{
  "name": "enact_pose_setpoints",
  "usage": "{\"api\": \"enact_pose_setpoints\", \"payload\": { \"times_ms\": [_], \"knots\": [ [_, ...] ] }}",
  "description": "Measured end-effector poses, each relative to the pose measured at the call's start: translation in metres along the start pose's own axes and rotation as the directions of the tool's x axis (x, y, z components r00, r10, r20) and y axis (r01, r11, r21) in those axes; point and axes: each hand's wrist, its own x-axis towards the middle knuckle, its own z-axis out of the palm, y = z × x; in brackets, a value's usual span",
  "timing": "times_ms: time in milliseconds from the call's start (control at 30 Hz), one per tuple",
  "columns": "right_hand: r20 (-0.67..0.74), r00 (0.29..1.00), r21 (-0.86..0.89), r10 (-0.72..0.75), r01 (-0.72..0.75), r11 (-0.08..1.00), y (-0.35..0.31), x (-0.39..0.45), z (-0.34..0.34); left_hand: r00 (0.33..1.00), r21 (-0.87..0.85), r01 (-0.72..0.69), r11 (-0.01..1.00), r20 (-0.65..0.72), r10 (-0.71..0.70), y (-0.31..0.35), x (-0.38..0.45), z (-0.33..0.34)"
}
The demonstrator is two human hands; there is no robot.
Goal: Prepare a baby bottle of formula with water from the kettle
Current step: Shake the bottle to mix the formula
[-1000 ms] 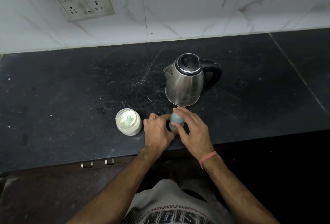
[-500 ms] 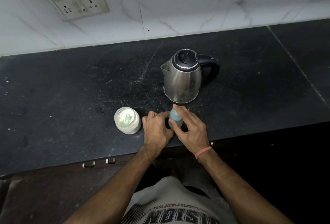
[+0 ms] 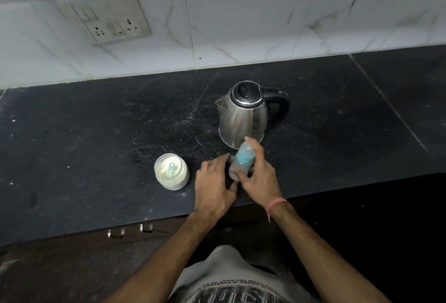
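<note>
A small baby bottle [image 3: 242, 161] with a teal top stands near the front edge of the black counter [image 3: 96, 133]. My right hand [image 3: 259, 177] grips its upper part, fingers curled round the teal top. My left hand [image 3: 214, 186] holds the bottle's lower body from the left. Just behind the bottle stands a steel kettle [image 3: 243, 116] with a black lid and handle, its spout facing left. To the left sits an open jar of white formula powder [image 3: 171, 174] with a pale scoop inside.
A white tiled wall with a loose socket plate [image 3: 108, 16] rises behind the counter. Metal drawer handles [image 3: 130, 231] show below the counter's front edge. A seam [image 3: 386, 102] runs across the counter at the right.
The bottle now shows more of its body, tilted slightly back toward the kettle, and my right hand sits higher on its top. The camera has tipped up, showing more wall.
</note>
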Motion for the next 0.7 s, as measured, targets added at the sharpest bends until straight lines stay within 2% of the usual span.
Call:
{"api": "enact_pose_setpoints", "payload": {
  "times_ms": [67,133,200,233,267,333,367,400,467,500,567,600,700],
  "knots": [
    [-0.134,0.988,0.124,0.071,-0.054,0.991,-0.009,0.004,-0.022,0.999,-0.055,-0.030,0.998,-0.028,0.028,0.006,-0.005,0.007],
    [-0.309,0.937,0.345,0.161,-0.047,0.937,-0.023,0.006,-0.045,0.998,-0.093,-0.067,0.993,0.009,0.068,0.010,-0.010,0.015],
    [-0.503,0.815,0.592,0.286,0.084,0.802,-0.039,0.007,-0.059,0.991,-0.065,-0.102,0.993,0.081,0.107,0.013,-0.009,0.022],
    [-0.539,0.765,0.659,0.351,0.123,0.742,-0.045,0.007,-0.066,0.985,-0.027,-0.121,0.992,0.120,0.124,0.015,-0.008,0.026],
    [-0.504,0.771,0.699,0.390,0.098,0.708,-0.050,0.008,-0.072,0.975,0.025,-0.151,0.988,0.168,0.145,0.016,-0.006,0.028],
    [-0.243,0.911,0.691,0.335,-0.080,0.718,-0.055,0.006,-0.081,0.940,0.190,-0.233,0.954,0.295,0.171,0.018,-0.006,0.034],
    [-0.140,0.948,0.661,0.287,-0.127,0.739,-0.056,0.004,-0.084,0.919,0.296,-0.278,0.914,0.357,0.164,0.018,-0.006,0.037],
    [-0.140,0.950,0.655,0.279,-0.122,0.746,-0.058,0.002,-0.086,0.902,0.386,-0.312,0.868,0.408,0.143,0.016,-0.007,0.041],
    [-0.271,0.903,0.695,0.333,-0.055,0.717,-0.060,0.001,-0.091,0.891,0.471,-0.321,0.822,0.444,0.093,0.013,-0.006,0.048],
    [-0.267,0.904,0.704,0.333,-0.053,0.709,-0.062,0.000,-0.093,0.888,0.484,-0.320,0.814,0.453,0.080,0.012,-0.006,0.051],
    [-0.130,0.962,0.650,0.239,-0.099,0.753,-0.066,-0.003,-0.093,0.885,0.500,-0.324,0.803,0.460,0.071,0.012,-0.007,0.054],
    [-0.110,0.973,0.630,0.201,-0.088,0.772,-0.067,-0.006,-0.092,0.886,0.509,-0.327,0.796,0.458,0.071,0.012,-0.006,0.053],
    [-0.277,0.912,0.726,0.303,-0.008,0.687,-0.070,-0.008,-0.093,0.886,0.519,-0.317,0.794,0.461,0.052,0.013,-0.004,0.052]
  ]
}}
